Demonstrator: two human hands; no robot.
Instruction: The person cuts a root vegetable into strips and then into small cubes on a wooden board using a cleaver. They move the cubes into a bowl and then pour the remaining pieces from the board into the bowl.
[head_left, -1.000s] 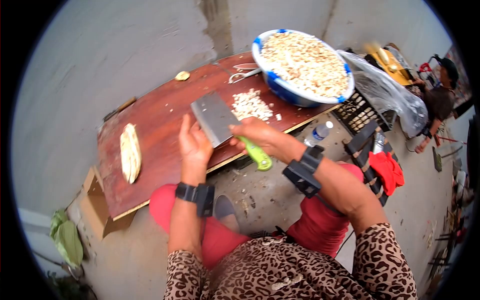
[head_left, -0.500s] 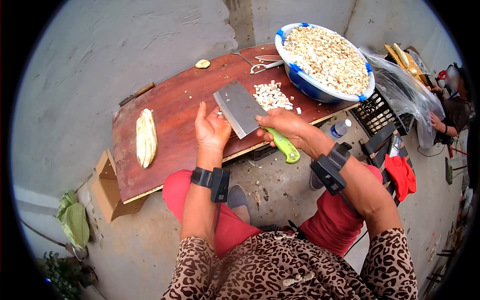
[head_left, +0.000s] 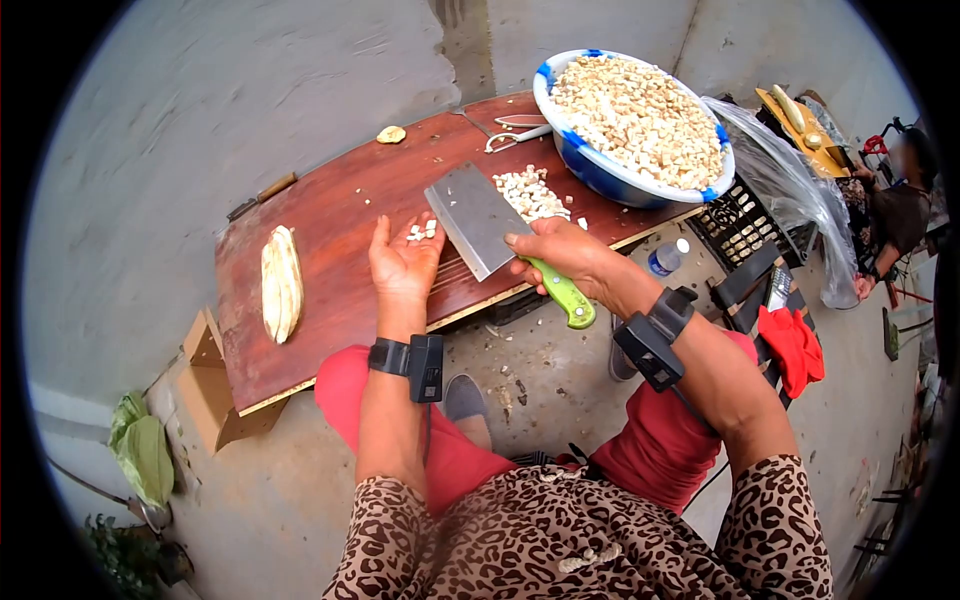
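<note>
A green-handled cleaver (head_left: 478, 218) is gripped in my right hand (head_left: 562, 258), its broad blade over the table (head_left: 330, 310). Beside the blade my left hand (head_left: 405, 262) lies palm up with fingers apart, holding a few pale cubes (head_left: 422, 230). A small pile of cut cubes (head_left: 532, 193) rests on the table beyond the cleaver. At the table's left part lies a long peeled piece (head_left: 282, 284). The blue-and-white basin (head_left: 610, 167) at the back right is heaped with similar cubes.
A wooden-handled knife (head_left: 262, 196) lies at the table's back left edge, a peeler (head_left: 518, 137) near the basin. Right of the table are a bottle (head_left: 668, 257), a black crate (head_left: 735, 218), a red cloth (head_left: 790, 350) and another person (head_left: 900, 215). A cardboard box (head_left: 215, 390) stands left.
My left hand has moved slightly left, away from the blade, and the cubes on it now show more fully. The cleaver remains in my right hand.
</note>
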